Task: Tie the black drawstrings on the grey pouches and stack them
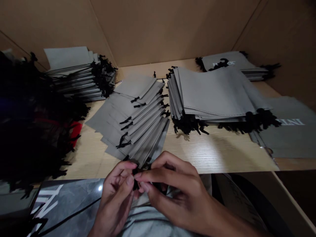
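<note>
At the table's near edge, my left hand (116,194) pinches a black cord (135,183) between thumb and fingertips. Right beside it, my right hand (177,187) also has thumb and forefinger closed on this cord, the fingertips of both hands almost touching. Fingers hide most of the cord, so I cannot tell whether it is knotted. Just beyond my hands, several flat grey drawstring pouches (145,117) lie fanned over one another, short black cord ends sticking out at their edges. Grey fabric (145,215) shows below my hands.
A thick pile of grey pouches (212,93) lies right of the fan, with printed pouches (291,131) beyond it. Other stacks stand at back left (71,79) and back right (224,59). A dark heap of cords (37,125) fills the left. Cardboard walls (160,29) enclose the table.
</note>
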The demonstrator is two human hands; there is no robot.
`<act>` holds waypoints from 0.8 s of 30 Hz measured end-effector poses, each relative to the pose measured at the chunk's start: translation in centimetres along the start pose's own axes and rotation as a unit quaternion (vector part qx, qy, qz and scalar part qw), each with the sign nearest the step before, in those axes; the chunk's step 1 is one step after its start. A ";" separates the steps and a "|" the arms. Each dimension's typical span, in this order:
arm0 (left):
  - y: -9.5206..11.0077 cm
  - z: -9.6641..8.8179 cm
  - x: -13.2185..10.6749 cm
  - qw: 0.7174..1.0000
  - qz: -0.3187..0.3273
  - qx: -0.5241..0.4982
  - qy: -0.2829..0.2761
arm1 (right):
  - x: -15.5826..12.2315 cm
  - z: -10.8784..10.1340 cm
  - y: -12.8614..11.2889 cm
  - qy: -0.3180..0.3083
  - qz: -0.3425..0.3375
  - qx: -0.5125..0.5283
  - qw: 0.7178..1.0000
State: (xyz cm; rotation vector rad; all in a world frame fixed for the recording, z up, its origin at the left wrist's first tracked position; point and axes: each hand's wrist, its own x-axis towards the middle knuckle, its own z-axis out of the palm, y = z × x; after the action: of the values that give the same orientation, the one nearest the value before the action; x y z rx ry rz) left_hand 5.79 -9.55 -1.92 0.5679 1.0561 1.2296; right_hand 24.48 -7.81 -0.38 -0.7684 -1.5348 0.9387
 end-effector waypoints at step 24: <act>-0.2 -0.8 0.4 0.989 0.072 0.125 0.010 | -0.1 -0.5 0.5 -0.001 -0.003 -0.065 0.998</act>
State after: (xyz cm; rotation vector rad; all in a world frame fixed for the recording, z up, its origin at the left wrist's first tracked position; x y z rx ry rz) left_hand 5.12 -9.33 -2.57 0.8399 1.2121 1.2377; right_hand 24.95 -7.56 -0.85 -0.8539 -1.6104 0.8413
